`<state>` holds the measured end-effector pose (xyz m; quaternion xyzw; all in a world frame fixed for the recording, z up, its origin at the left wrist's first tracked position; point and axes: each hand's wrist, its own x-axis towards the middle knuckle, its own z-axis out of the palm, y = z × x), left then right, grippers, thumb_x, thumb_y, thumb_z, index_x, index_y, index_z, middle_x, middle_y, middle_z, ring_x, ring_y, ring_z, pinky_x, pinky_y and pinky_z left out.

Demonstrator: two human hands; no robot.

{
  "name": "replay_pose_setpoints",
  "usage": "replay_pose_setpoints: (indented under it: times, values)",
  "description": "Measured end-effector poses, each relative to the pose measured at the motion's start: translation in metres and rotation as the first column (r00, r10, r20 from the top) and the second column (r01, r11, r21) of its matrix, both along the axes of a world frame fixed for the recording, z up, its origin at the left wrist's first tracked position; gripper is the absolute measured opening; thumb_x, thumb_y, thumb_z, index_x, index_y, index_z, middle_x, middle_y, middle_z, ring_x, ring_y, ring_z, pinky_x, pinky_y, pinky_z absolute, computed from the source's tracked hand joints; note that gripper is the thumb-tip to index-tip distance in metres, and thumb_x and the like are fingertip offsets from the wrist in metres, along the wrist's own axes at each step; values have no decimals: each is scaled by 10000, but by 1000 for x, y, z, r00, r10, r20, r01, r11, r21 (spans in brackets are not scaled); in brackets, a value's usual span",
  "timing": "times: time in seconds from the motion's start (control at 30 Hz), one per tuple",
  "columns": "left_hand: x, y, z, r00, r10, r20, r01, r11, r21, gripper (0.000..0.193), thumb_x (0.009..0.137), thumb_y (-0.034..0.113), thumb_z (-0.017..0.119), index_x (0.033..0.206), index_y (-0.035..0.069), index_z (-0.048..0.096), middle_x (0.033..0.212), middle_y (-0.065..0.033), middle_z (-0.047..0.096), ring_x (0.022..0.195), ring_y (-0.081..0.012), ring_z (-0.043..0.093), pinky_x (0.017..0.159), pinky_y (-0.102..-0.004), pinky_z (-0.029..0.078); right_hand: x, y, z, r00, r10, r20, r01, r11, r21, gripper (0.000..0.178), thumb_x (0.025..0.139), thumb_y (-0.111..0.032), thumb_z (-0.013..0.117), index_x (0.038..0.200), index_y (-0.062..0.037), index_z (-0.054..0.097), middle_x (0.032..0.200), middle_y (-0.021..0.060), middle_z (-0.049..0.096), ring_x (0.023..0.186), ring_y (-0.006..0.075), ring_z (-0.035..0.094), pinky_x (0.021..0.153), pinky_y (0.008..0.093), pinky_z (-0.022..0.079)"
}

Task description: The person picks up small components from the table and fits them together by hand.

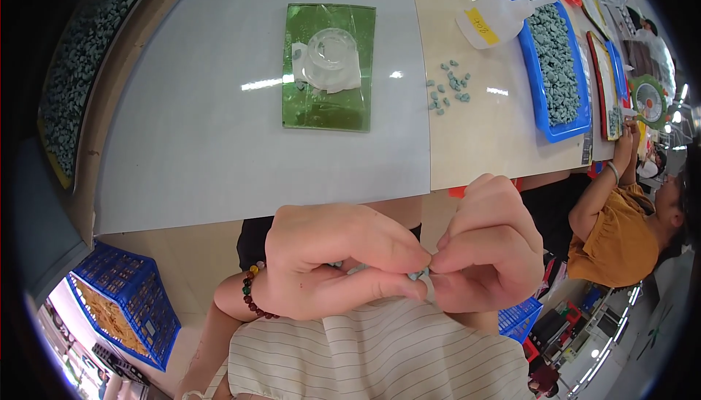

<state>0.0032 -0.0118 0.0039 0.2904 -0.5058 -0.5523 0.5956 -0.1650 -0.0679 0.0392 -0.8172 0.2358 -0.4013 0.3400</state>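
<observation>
The left hand (343,254)'s grip is nearly closed, thumb and forefinger pinching a small blue-green stone (418,274), while the right hand (493,250)'s fingertips press together against them, on what I cannot tell. Ahead of the grip, on the desk (204,130), a green board (325,113) bears a clear plastic cup (332,49) over white paper (349,81). Farther right of the grip lie loose stones (465,97), then a white squeeze bottle (493,20), its nozzle reaching over a stone-filled blue tray (568,132).

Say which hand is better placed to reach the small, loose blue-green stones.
Probably the right hand: it is nearer the loose stones, while the left hand sits farther left. Both look occupied.
</observation>
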Motion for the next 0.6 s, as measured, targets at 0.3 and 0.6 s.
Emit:
replay_pose_setpoints:
  times: [0.3, 0.6]
  values:
    - [1, -2, -7, 964, 216, 153, -151, 923, -353, 238, 667, -25, 727, 852, -6, 577, 817, -199, 631, 585, -156, 602, 435, -218, 455, 2, 2, 2, 1000, -1, 1, 1, 1000, 3, 159, 609, -109, 694, 700, -64, 571, 704, 19, 509, 599, 118, 452, 515, 253, 284]
    - [-9, -5, -6, 782, 588, 208, -372, 707, -602, 133, 567, -8, 690, 693, 8, 651, 758, -109, 654, 382, -53, 373, 330, -178, 236, 0, -4, 4, 996, 93, -4, -86, 938, 337, 125, 575, -62, 645, 685, -41, 591, 695, 32, 546, 614, 137, 466, 535, 250, 320]
